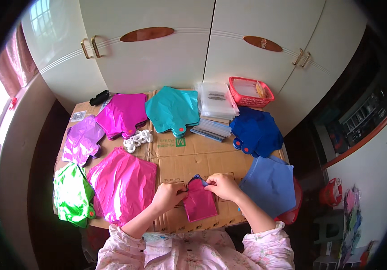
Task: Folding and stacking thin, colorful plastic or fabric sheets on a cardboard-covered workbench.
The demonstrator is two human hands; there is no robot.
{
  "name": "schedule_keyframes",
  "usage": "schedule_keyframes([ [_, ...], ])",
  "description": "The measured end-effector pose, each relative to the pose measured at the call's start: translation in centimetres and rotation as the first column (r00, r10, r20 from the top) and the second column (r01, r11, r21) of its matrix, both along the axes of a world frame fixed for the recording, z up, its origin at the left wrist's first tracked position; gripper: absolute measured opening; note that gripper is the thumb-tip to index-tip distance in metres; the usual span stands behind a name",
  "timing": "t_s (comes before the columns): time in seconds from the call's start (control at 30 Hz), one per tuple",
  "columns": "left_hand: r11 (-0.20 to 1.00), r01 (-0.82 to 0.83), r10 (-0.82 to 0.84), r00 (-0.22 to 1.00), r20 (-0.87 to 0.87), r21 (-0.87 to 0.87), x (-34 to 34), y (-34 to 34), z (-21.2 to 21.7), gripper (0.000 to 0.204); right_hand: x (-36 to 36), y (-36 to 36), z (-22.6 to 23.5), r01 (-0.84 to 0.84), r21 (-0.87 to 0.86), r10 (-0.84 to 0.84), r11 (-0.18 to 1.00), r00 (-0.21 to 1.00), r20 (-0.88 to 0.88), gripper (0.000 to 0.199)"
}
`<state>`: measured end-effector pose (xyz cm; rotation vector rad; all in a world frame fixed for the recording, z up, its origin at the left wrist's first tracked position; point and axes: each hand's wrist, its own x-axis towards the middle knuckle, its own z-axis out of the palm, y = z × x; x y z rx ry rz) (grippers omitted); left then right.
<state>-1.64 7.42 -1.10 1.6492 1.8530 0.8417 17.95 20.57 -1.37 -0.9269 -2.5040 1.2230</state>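
Magenta foil piece (200, 203) between fingertips (185, 191) (both hands)

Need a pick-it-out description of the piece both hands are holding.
Start at the cardboard-covered table in front of the white cupboards, then go to its near edge at the centre. There the left hand and right hand pinch the top of a folded magenta foil piece. It is far smaller than the spread pink stack on its left and the light blue stack on its right.
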Motion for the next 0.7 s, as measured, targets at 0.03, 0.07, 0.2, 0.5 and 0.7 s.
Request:
schedule_keyframes([
  [0.03, 0.999, 0.024, -0.023, 1.000, -0.013, 0.044, -0.1, -0.1, -0.1, 0.014, 0.0, -0.1, 0.2, -0.005, 0.051, 0.006, 0.999, 1.000, -0.030, 0.012],
  [0.07, 0.995, 0.048, -0.046, 0.999, -0.026, 0.087, -0.2, -0.2, -0.4, 0.012, 0.1, -0.1, 0.1, -0.023, 0.103, 0.029, 0.994, 0.998, -0.058, 0.009],
  [0.2, 0.984, 0.126, -0.104, 0.980, -0.172, 0.122, 0.2, -1.0, -0.8, 0.009, 0.8, -0.3, -0.6, -0.073, 0.261, 0.104, 0.963, 0.989, -0.106, 0.007],
  [0.5, 0.987, 0.133, -0.132, 0.991, -0.022, 0.093, -0.5, -0.6, -0.4, 0.009, 0.6, -1.0, -1.2, -0.067, 0.408, 0.150, 0.911, 0.973, -0.175, 0.009],
  [0.7, 0.945, 0.046, 0.111, 0.885, -0.452, 0.323, 1.6, -0.7, 0.7, 0.025, 0.4, -1.2, -1.6, -0.070, 0.482, 0.164, 0.873, 0.974, -0.156, 0.007],
])
